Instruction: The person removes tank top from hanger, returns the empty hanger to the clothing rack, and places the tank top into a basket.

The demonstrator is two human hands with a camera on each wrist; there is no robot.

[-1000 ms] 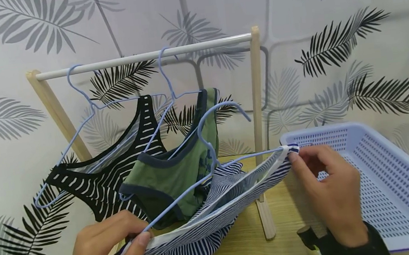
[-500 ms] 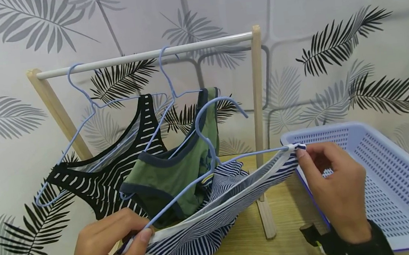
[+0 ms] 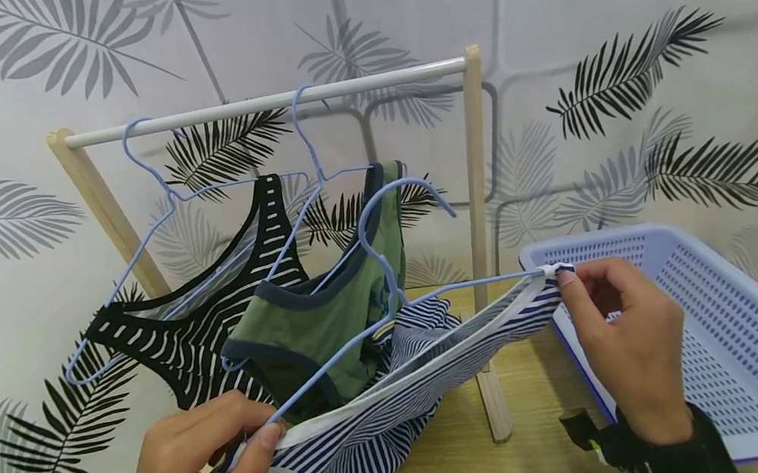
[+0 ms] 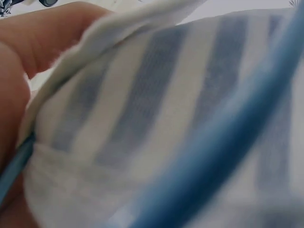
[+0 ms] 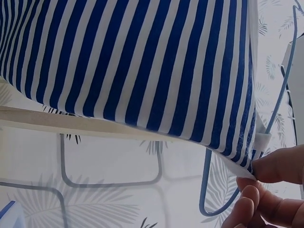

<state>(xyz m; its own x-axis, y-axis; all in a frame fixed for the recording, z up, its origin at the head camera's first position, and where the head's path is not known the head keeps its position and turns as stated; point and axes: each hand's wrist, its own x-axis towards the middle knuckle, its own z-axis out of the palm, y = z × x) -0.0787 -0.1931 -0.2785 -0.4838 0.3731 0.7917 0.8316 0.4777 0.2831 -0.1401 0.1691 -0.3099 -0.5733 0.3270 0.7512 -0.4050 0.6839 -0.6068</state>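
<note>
Navy-and-white striped underpants [image 3: 426, 369] with white trim stretch along a light-blue hanger [image 3: 336, 361], whose hook points up and right. At the lower left, my left hand [image 3: 202, 459] pinches the hanger's arm together with one side of the waistband. My right hand [image 3: 636, 341] pinches the other top corner of the underpants at the hanger's right end. Up close in the left wrist view, the striped cloth [image 4: 137, 95] has the hanger wire across it. The right wrist view shows thumb and fingertips [image 5: 278, 166] on the cloth's corner.
Behind stands a small wooden rack with a white rail [image 3: 257, 105]. Black striped underpants [image 3: 204, 337] and green underpants [image 3: 312, 327] hang there on blue hangers. A light-blue plastic basket [image 3: 754, 284] sits right on the wooden table [image 3: 531, 389], partly behind my right hand.
My right hand has moved a little to the right with the underpants' corner, and the waistband is pulled straighter along the hanger. The hanger's hook has shifted slightly left. My left hand stays nearly still.
</note>
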